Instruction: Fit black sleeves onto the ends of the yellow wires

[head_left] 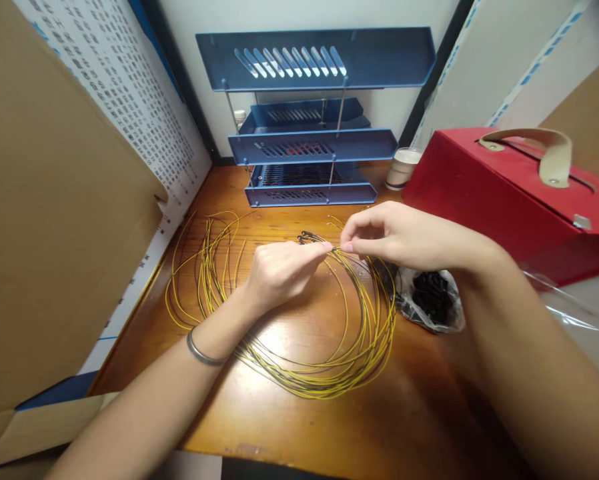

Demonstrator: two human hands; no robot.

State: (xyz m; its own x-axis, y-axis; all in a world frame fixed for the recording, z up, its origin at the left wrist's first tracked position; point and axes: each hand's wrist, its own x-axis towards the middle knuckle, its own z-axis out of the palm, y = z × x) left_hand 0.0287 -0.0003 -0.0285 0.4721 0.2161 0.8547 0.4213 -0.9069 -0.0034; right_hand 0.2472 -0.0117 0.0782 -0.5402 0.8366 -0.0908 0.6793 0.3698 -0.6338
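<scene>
Thin yellow and black wires (319, 387) lie in a wide loose loop on the wooden table. My left hand (284, 270), with a grey bangle on its wrist, is closed in a pinch on a wire at the upper right of the loop. Just to its right, my right hand (392, 233) pinches with thumb and forefinger at the same spot; a short bit of yellow wire shows between the two hands. Small black wire ends (307, 236) stick out behind my left fingers. Below my right wrist, a clear plastic bag (452, 313) holds small black pieces (432, 293).
A blue tiered tray rack (312, 147) stands at the back of the wooden table (299, 433). Right of it are a paper cup (402, 170) and a red box (484, 193) with a beige strap handle. Cardboard (54, 220) walls the left side.
</scene>
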